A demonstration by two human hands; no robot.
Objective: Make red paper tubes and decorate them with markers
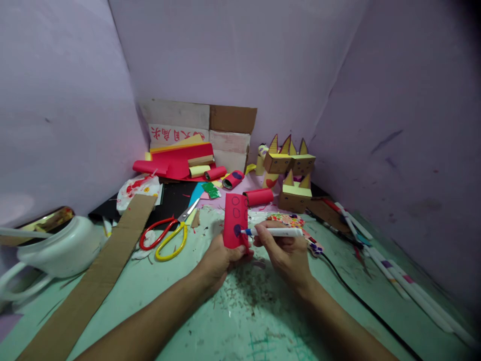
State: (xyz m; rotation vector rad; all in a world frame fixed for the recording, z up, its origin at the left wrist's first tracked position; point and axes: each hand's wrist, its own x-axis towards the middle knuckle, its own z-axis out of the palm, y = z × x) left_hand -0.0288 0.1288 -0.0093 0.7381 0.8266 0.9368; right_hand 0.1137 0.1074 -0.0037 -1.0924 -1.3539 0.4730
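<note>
My left hand (220,260) grips the lower end of a red paper roll (236,213) and holds it upright over the green table. The roll bears drawn circles, one of them filled in dark. My right hand (285,250) is closed around a white marker (276,232). The marker lies level, and its blue tip touches the filled circle on the roll.
Red and yellow scissors (167,235) lie left of my hands beside a long cardboard strip (97,276). More red rolls (258,196), red paper sheets (176,161) and cardboard cat boxes (291,175) stand behind. A white kettle (56,248) sits far left, white sticks (398,276) and a black cable (361,301) on the right.
</note>
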